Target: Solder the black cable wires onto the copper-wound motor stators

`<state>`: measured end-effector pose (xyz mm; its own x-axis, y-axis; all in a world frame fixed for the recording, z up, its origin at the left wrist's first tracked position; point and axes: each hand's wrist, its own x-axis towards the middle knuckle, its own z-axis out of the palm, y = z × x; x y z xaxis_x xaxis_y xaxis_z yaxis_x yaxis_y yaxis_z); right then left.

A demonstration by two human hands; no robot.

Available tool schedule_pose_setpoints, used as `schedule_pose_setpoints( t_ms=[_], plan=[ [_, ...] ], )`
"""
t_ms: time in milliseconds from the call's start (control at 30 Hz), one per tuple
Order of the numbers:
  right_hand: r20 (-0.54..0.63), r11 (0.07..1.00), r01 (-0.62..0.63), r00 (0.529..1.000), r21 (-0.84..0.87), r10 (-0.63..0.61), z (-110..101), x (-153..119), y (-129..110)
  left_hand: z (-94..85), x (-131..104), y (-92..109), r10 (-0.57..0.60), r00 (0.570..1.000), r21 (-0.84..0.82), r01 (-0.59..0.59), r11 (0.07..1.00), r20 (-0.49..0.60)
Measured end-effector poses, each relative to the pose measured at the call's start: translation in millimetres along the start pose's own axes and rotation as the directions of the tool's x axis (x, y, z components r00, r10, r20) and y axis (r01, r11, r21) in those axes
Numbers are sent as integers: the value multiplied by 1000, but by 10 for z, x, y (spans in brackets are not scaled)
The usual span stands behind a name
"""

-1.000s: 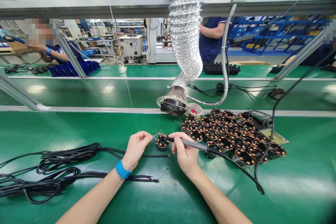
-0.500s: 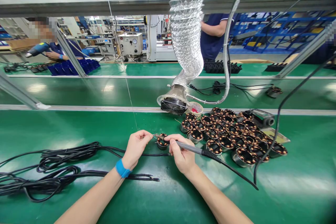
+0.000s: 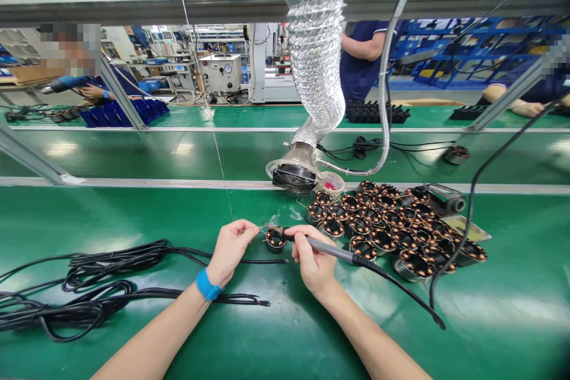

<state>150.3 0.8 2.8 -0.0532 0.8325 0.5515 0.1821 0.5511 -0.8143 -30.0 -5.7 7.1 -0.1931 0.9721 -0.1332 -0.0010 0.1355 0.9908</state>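
Note:
My right hand (image 3: pixel 315 258) is closed around a grey soldering iron (image 3: pixel 332 248), whose tip points left over a single copper-wound stator (image 3: pixel 275 240). Just left of that stator, my left hand (image 3: pixel 234 247) pinches something thin, with fine wire ends showing at the fingertips; a thin strand runs down from above near it. A blue band (image 3: pixel 208 285) is round my left wrist. Black cables (image 3: pixel 111 264) lie coiled at the left, their stripped ends reaching under and past my left hand. Faint smoke hangs above the single stator.
Many copper-wound stators (image 3: pixel 373 217) stand grouped at the right. A silver duct (image 3: pixel 314 53) with a black fan grille (image 3: pixel 294 179) hangs above the green table (image 3: pixel 249 338). People work behind the rails.
The iron and my right hand have shifted slightly right, and the tip has drawn back a little. Smoke has appeared. My left hand stays nearly still. A person's arm has appeared at the far right.

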Motion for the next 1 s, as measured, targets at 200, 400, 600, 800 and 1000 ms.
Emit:
schedule_pose_setpoints(
  t_ms=[200, 400, 600, 800, 1000],
  plan=[
    [0, 1000, -3, 1000, -5, 3, -2, -2, 1, -13, 14, -17, 5, 1000, -7, -5, 1000, 3],
    [5, 1000, -9, 1000, 0, 9, 14, -6, 13, -12, 19, -30, 1, 1000, 3, -1, 1000, -2],
    [18, 1000, 10, 1000, -13, -10, 25, 3, 31, -8, 14, -22, -5, 1000, -1, 5, 1000, 3],
    [70, 999, 29, 997, -36, -26, 71, 65, -18, -25, 11, 5, 3, 1000, 1, -3, 1000, 27],
    [247, 980, 196, 952, -38, -181, 185, 174, 27, -45, -21, 89, 43, 992, 99, -55, 994, 120]
  ],
)
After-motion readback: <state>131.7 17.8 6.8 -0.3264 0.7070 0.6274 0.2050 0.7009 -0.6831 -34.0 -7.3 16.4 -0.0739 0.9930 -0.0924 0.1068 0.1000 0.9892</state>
